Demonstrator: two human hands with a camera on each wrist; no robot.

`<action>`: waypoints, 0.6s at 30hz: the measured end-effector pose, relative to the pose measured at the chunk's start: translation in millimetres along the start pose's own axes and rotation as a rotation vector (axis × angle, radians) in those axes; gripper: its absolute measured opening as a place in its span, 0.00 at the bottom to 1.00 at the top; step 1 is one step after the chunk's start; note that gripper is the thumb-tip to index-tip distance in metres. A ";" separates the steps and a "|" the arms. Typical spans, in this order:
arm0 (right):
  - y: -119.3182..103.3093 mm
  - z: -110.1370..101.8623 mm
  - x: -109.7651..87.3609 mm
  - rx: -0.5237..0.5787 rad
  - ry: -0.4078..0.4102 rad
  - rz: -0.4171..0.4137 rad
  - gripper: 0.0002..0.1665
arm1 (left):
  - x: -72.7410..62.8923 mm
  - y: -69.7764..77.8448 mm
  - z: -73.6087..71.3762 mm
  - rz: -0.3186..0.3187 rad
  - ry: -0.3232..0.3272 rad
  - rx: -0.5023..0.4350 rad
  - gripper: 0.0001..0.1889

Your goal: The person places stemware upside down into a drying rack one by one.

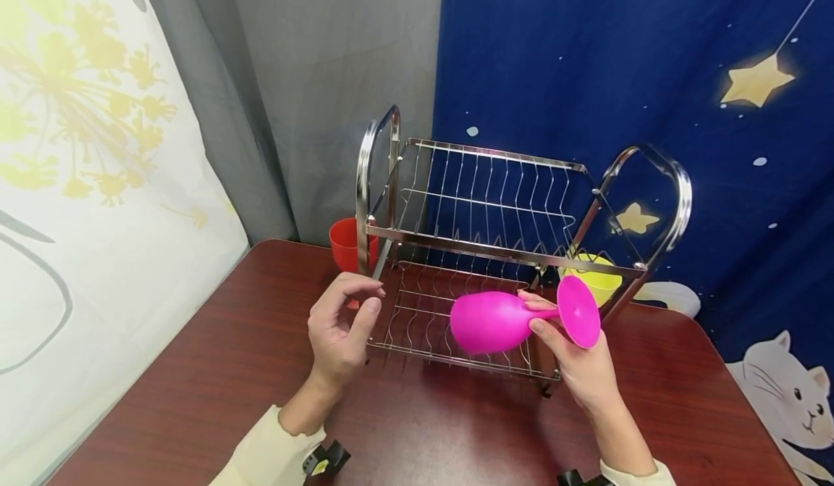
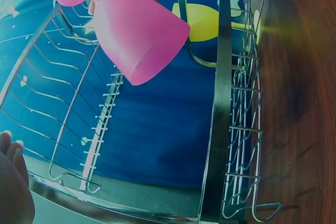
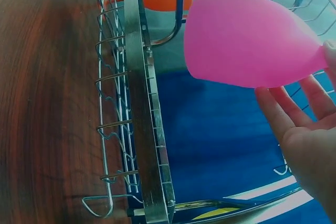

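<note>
Between its thumb and fingers, my right hand [image 1: 583, 363] pinches the stem of a pink plastic wine glass [image 1: 491, 321]. The glass lies sideways in the air in front of the rack, bowl to the left and round foot to the right. My left hand [image 1: 339, 327] hovers by the rack's left end, fingers loosely bent and nothing in them. A two-tier metal dish rack [image 1: 502, 252] stands on the table, with wire shelves and curved end handles. In the right wrist view, the fingers of the right hand [image 3: 310, 124] touch the pink bowl.
A red wine glass [image 1: 344, 243] stands beyond the rack's left end, partly hidden by its post. Beyond the right end is a yellow one [image 1: 599, 283]. The dark wooden table [image 1: 260, 370] meets grey and blue curtains [image 1: 554, 51] behind.
</note>
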State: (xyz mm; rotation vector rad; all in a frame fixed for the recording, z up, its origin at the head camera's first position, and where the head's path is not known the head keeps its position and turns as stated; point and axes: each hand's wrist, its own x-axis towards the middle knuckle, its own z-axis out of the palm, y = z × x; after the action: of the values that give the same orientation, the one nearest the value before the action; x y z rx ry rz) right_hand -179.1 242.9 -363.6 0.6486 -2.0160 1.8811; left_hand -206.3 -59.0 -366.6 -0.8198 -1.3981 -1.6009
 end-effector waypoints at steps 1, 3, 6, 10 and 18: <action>-0.8 0.6 -0.3 -0.016 0.005 -0.001 0.22 | 0.6 -0.1 -0.3 0.001 0.012 0.002 0.08; -1.5 1.7 -0.8 -0.046 0.015 -0.005 0.22 | 1.7 -0.5 -0.4 0.005 0.036 0.003 0.08; -1.7 2.8 -1.3 -0.161 0.019 -0.013 0.20 | 3.1 -1.7 -0.9 0.013 0.074 0.025 0.09; -0.9 3.3 -1.5 -0.282 0.004 -0.016 0.18 | 4.3 -3.6 -1.6 0.008 0.122 0.069 0.11; 1.4 7.6 -1.5 -0.261 -0.001 -0.058 0.21 | 9.4 3.9 0.5 -0.018 0.182 0.135 0.16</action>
State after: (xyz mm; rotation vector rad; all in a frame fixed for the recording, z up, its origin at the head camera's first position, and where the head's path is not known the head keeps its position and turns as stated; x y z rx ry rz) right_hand -177.9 235.6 -366.2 0.6280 -2.1684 1.5486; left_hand -206.9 -60.2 -356.6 -0.5692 -1.3682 -1.5356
